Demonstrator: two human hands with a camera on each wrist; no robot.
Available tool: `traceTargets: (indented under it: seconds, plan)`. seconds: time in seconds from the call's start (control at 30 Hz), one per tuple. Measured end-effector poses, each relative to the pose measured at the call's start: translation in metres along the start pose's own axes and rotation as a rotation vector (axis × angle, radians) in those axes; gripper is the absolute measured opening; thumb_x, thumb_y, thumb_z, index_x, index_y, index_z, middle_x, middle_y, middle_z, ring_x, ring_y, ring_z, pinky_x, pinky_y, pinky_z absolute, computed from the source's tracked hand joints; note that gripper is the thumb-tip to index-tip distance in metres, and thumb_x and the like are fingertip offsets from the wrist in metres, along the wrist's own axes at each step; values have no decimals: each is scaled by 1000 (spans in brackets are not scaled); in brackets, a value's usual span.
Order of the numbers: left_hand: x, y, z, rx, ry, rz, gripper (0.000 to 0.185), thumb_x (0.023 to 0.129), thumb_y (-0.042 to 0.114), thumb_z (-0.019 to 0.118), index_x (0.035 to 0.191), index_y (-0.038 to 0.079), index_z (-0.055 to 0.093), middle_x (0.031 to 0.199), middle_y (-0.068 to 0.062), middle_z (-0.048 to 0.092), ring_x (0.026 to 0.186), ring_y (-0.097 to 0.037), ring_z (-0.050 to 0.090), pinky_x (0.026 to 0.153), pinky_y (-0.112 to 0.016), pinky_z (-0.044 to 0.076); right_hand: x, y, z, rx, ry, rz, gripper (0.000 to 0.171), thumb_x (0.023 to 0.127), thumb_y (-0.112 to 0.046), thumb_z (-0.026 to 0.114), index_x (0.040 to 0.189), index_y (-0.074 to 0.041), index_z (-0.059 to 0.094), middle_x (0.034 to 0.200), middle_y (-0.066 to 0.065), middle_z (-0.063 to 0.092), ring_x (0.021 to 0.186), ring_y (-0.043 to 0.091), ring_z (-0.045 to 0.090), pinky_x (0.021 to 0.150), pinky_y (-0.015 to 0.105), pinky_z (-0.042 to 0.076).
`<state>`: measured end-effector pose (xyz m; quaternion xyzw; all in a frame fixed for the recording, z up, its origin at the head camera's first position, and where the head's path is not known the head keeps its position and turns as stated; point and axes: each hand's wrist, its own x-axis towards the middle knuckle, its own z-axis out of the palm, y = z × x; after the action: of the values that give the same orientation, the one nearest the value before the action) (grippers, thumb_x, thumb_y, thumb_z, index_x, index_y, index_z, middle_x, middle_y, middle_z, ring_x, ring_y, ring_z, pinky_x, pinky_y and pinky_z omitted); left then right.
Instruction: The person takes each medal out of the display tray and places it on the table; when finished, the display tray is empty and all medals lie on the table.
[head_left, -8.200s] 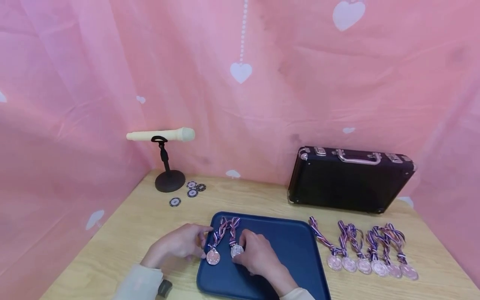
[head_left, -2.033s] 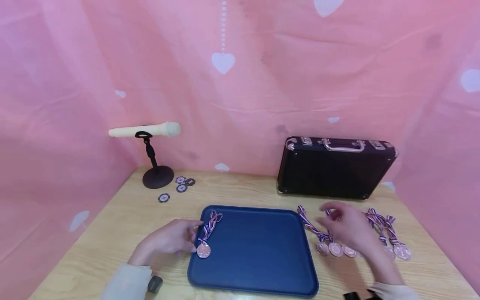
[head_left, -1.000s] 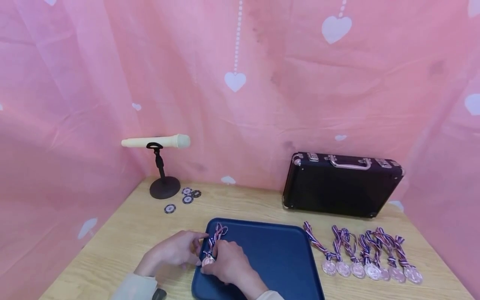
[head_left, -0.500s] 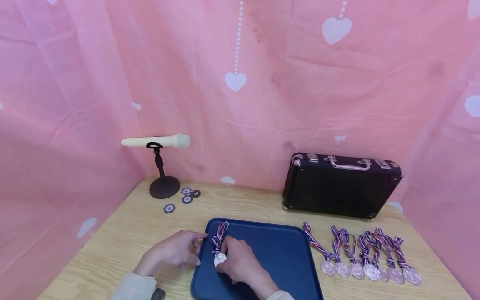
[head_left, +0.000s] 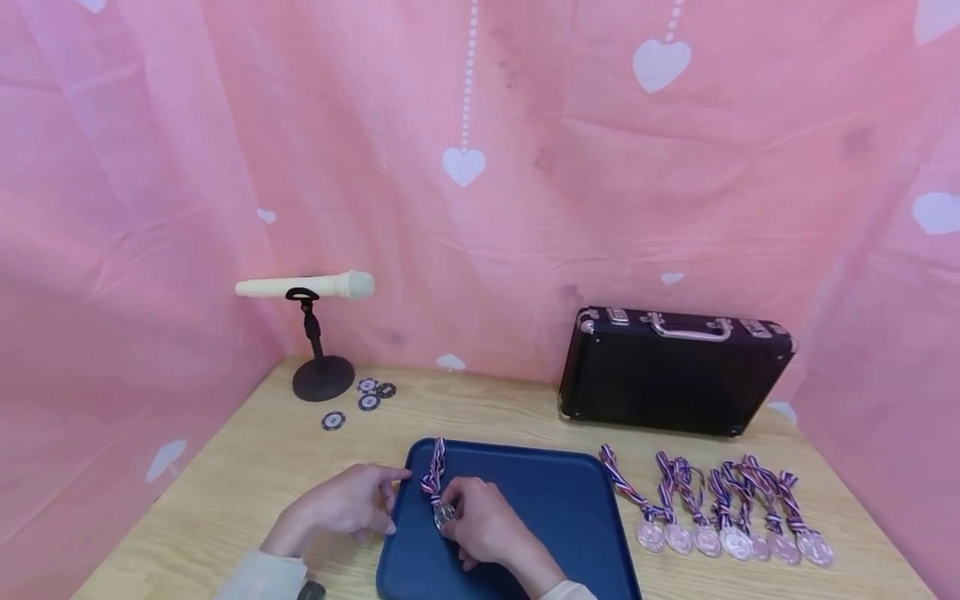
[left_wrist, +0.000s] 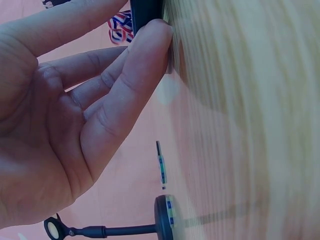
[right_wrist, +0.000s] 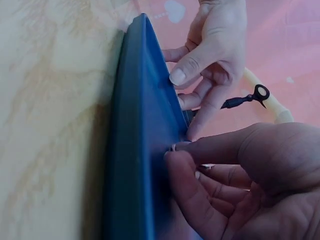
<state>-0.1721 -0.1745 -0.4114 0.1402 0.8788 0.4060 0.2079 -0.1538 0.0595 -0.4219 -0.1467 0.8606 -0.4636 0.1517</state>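
Note:
A medal [head_left: 444, 515] with a knotted red, white and blue striped ribbon [head_left: 435, 475] is at the left side of the dark blue tray [head_left: 540, 492]. My right hand [head_left: 483, 521] pinches the medal's disc between thumb and fingertips; the ribbon trails away toward the tray's far left corner. In the right wrist view the fingertips [right_wrist: 180, 155] meet close over the tray surface, hiding most of the disc. My left hand [head_left: 348, 504] rests at the tray's left rim, its thumb and index finger spread along the edge; its fingertips touch the rim in the left wrist view.
Several ribboned medals [head_left: 707, 540] lie in a row right of the tray. A black briefcase [head_left: 675, 375] stands behind them. At the back left, a cream microphone [head_left: 315, 286] sits on a black stand [head_left: 322, 379], near several poker chips [head_left: 368, 402]. A pink curtain closes the back.
Eight seconds ago two medals lay on the tray; one has joined the right-hand row. My right hand came back, took hold of the remaining medal and shifted it slightly right. My left hand stayed.

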Motion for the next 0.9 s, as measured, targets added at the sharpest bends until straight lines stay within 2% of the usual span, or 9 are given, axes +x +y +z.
traceTargets:
  seconds: [0.17,0.33,0.5,0.9]
  plan:
    - [-1,-1,1,-13,8,-6,73,83,-9,81,150,-1,55,92,-8,60,65,-21,62,55,-36,59,0,4,-9,114,-33,13,10,93,3,74,99,-5,71,69,8,62,41,11,57,40,35,56]
    - [-2,-3,3,-11,5,-12,74,82,-9,82,150,-1,55,91,-8,60,64,-20,61,54,-36,58,-5,9,-23,189,-19,24,15,94,-1,74,109,-4,71,71,7,60,42,10,56,40,32,55]
    - [-2,-1,3,2,11,7,74,80,-11,82,149,-4,55,89,-8,59,65,-20,60,53,-35,58,-12,14,-42,197,30,5,24,94,-3,74,118,-2,68,72,5,58,44,10,55,40,31,54]
    - [-1,2,2,-6,4,13,75,80,-11,82,150,-5,54,90,-8,59,66,-19,60,53,-35,58,-27,27,-80,190,132,-7,30,95,-2,70,125,0,64,81,7,58,47,11,55,42,28,52]
